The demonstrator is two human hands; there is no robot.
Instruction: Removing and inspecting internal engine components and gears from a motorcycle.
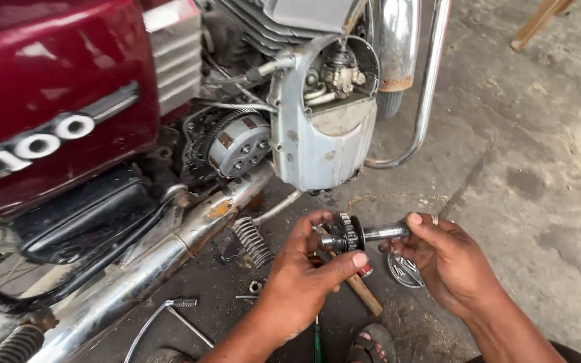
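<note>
Partly palm-hidden gear shaft (361, 235) between 2 hands

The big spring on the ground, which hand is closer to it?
Left. The left hand is just right of the spring, holding the geared shaft. The right hand holds the shaft's other end, farther away.

Gear shaft held level between both hands

The steel gear shaft (361, 235) lies roughly horizontal, a dark toothed gear (351, 232) seated on it near the left hand (300, 282); its bare polished end points right, pinched by the right hand (448, 262) fingertips.
</note>
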